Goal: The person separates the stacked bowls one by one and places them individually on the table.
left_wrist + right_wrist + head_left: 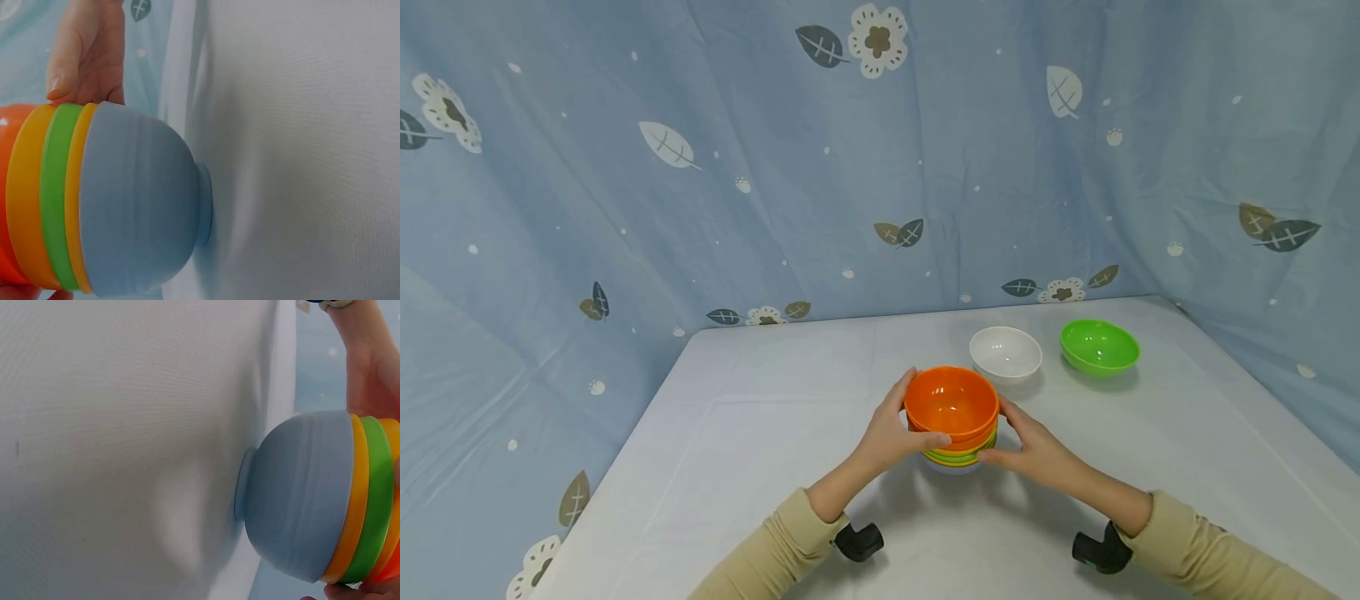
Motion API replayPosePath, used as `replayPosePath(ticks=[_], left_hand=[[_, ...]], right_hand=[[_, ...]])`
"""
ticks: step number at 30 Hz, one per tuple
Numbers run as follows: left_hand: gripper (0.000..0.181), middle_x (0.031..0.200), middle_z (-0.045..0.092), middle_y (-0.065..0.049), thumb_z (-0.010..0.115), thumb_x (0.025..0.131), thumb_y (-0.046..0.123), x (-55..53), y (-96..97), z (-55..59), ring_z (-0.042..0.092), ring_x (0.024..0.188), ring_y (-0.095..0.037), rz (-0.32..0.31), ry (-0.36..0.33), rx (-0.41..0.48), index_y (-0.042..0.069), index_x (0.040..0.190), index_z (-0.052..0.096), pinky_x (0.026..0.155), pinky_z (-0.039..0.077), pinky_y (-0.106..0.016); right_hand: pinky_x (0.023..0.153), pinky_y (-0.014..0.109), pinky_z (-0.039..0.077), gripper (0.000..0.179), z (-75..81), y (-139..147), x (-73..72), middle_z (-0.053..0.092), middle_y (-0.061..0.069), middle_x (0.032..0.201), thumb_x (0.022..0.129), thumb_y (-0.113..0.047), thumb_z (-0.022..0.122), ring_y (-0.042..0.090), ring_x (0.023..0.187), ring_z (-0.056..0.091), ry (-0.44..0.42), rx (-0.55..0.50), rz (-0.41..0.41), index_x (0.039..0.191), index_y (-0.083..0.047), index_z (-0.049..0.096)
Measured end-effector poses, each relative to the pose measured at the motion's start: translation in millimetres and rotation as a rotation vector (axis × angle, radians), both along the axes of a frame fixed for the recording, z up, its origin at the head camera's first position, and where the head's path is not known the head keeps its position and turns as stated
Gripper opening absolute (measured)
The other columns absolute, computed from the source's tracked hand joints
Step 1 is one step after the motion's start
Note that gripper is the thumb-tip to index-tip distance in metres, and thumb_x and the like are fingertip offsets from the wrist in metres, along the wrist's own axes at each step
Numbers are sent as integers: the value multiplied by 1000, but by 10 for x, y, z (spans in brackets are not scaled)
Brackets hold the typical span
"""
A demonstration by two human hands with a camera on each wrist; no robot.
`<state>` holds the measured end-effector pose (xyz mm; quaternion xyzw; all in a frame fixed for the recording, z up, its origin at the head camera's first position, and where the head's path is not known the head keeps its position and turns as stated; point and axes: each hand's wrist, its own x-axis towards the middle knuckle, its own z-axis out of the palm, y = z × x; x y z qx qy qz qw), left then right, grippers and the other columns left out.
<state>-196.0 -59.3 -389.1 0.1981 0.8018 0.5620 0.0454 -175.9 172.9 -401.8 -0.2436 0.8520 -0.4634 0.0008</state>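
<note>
A nested stack of bowls stands between my two hands, a little right of centre in the head view. Its top is an orange bowl, shiny inside. Below it show orange-yellow, green and yellow rims, and at the bottom a light blue bowl whose foot is right at the white cloth. From the left side, my left hand grips the stack, its thumb across the front below the orange rim. My right hand holds the opposite side, thumb lower down near the green and yellow rims. The fingers behind the stack are partly hidden.
Behind the stack sits a white bowl, close to the orange rim in the head view. Farther right stands a bright green bowl. A white cloth covers the table, and a blue patterned curtain hangs around its back and sides.
</note>
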Motion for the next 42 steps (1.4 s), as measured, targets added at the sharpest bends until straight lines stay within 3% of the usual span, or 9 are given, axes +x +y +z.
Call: replayPosePath(ticks=[16, 25, 42], left_hand=[[98, 147, 30, -9, 75, 72, 40, 11, -60, 170, 36, 128, -29, 6, 33, 8, 5, 145, 20, 100, 37, -50], [98, 146, 31, -9, 77, 71, 35, -11, -126, 294, 35, 129, -29, 64, 47, 6, 7, 146, 20, 100, 36, -50], [99, 145, 33, -9, 79, 70, 30, -124, -324, 317, 37, 127, -29, 148, 71, 40, 7, 146, 21, 99, 39, -47]], right_hand=[[98, 59, 32, 85, -7, 16, -4, 29, 23, 145, 80, -28, 70, 42, 130, 30, 3, 10, -17, 143, 2, 21], [98, 60, 32, 84, -14, 15, -6, 29, 22, 145, 81, -28, 69, 42, 130, 30, -7, 2, -12, 144, -1, 20], [99, 62, 28, 82, -2, 5, -3, 29, 20, 145, 82, -27, 68, 41, 131, 29, -20, -11, -6, 144, -1, 20]])
